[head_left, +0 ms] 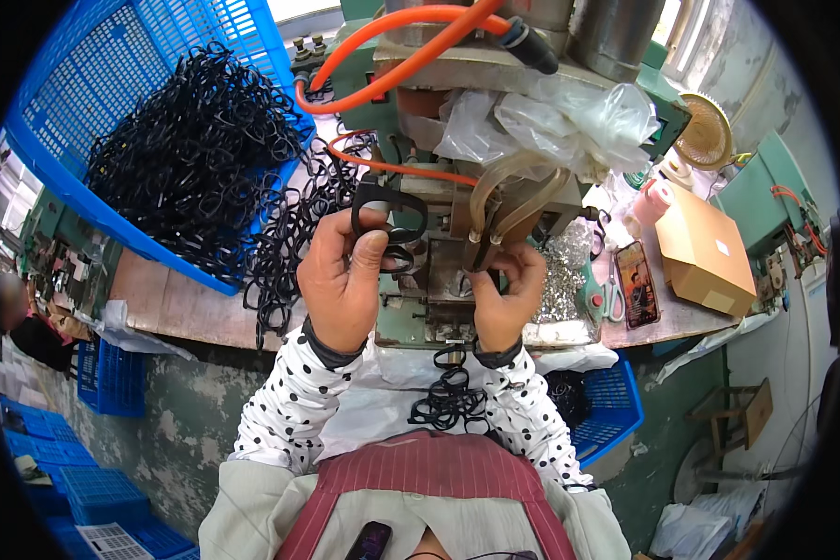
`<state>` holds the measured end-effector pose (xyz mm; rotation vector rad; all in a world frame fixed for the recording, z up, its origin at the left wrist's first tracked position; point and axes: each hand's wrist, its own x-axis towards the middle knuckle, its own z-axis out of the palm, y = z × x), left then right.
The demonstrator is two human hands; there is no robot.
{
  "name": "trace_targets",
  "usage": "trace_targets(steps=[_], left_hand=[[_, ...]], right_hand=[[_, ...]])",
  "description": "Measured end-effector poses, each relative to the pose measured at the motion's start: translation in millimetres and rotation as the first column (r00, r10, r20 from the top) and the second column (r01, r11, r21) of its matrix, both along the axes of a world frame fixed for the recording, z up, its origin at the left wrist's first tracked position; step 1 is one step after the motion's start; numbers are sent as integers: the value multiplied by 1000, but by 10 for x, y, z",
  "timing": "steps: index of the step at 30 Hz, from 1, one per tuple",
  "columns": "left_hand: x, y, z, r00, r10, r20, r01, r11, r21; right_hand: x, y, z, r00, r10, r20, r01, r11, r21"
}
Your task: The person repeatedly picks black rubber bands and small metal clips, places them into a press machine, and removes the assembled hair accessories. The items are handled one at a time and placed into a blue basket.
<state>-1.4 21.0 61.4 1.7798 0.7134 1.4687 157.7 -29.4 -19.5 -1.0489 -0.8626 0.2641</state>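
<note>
My left hand (341,280) is closed on a black eyeglass frame (389,196), raised at the left of the machine, thumb and fingers pinching its rim. My right hand (511,297) is at the machine's metal fixture (446,271), fingers curled and pressed together under two clear tubes (513,201). Something dark shows by those fingertips, too hidden to make out. Left of the machine, loose black eyeglass frames (285,243) spill over the table. More black frames (450,399) lie on the white cloth between my forearms.
A blue crate (56,177) of black frames tilts at the left. Orange hoses (373,47) cross above. To the right are small metal parts (565,271), scissors (611,301), a phone (636,285) and a cardboard box (705,252). A second blue crate (616,415) stands below the table.
</note>
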Motion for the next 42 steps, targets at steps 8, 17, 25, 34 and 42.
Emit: trace_targets(steps=[8,17,25,34,42], left_hand=[[22,-7,24,1000,-16,-4,16,1000,-21],[7,-72,-113,989,136,-61,-129,985,114],[250,-308,-656,860,-249,-445,495,619,610],[227,-217,-725,845,-235,-480,516,596,615],[149,-302,-751,879,-82,-470,409,635,655]], right_hand=[[-18,-39,26,993,88,-85,-90,996,-28],[-60,-76,25,988,96,-123,-99,995,-18],[927,-215,-238,834,-368,411,489,837,-244],[1445,-840,-600,593,112,797,659,501,-561],[1513,-518,-880,865,-259,429,453,771,-449]])
